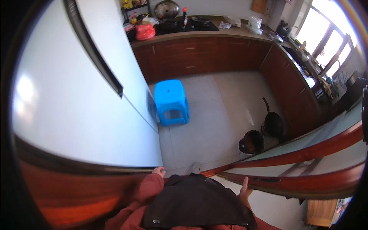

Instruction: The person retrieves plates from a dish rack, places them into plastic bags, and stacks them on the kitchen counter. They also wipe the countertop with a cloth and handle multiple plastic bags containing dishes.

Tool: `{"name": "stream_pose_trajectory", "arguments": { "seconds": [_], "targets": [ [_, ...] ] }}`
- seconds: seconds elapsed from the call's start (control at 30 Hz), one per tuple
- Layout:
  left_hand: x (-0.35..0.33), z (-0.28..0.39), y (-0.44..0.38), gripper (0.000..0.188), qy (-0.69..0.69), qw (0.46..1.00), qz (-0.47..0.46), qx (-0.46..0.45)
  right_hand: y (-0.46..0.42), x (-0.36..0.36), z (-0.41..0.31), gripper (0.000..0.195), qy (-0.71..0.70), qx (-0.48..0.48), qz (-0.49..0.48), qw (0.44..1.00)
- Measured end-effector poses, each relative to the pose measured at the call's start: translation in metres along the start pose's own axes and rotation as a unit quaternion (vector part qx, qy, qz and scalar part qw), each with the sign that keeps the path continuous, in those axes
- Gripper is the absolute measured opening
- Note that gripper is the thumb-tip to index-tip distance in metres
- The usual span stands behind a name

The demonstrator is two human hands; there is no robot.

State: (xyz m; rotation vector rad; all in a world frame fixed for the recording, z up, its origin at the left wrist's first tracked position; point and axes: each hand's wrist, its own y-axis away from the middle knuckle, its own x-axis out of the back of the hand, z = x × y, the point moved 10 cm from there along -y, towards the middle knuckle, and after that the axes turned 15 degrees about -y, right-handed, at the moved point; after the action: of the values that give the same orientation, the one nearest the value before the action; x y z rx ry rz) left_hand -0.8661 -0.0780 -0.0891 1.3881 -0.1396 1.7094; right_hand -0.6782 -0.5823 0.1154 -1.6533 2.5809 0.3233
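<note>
Low in the picture, my left hand (159,171) is beside the bottom edge of the white refrigerator (86,115); whether it touches the edge or holds anything is unclear. My right hand (245,189) is at the edge of a red-brown wooden sliding door (287,184) with glass panes, its thumb up; the other fingers are mostly hidden. A blue plastic stool (169,95) stands on the tiled floor beside the refrigerator.
A trash bin (251,142) and a black frying pan (273,124) are on the right of the floor. Red-brown cabinets (201,54) line the kitchen, with a cooktop (211,27), a red plastic bag (145,31) and a spray bottle (185,18) on the counter.
</note>
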Motion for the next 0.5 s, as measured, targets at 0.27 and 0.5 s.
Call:
{"name": "stream_pose_trajectory", "arguments": {
  "seconds": [0.27, 0.5],
  "targets": [
    [0.034, -0.015, -0.157, 0.029, -0.148, 0.978, -0.142, 0.047, -0.005, 0.086, 0.083, 0.055, 0.059, 0.012, 0.361, 0.931],
    [0.111, 0.101, -0.345, 0.027, -0.052, 0.996, -0.050, -0.056, 0.009, 0.016, -0.014, 0.040, 0.121, 0.065, 0.328, 0.935]
  ]
}}
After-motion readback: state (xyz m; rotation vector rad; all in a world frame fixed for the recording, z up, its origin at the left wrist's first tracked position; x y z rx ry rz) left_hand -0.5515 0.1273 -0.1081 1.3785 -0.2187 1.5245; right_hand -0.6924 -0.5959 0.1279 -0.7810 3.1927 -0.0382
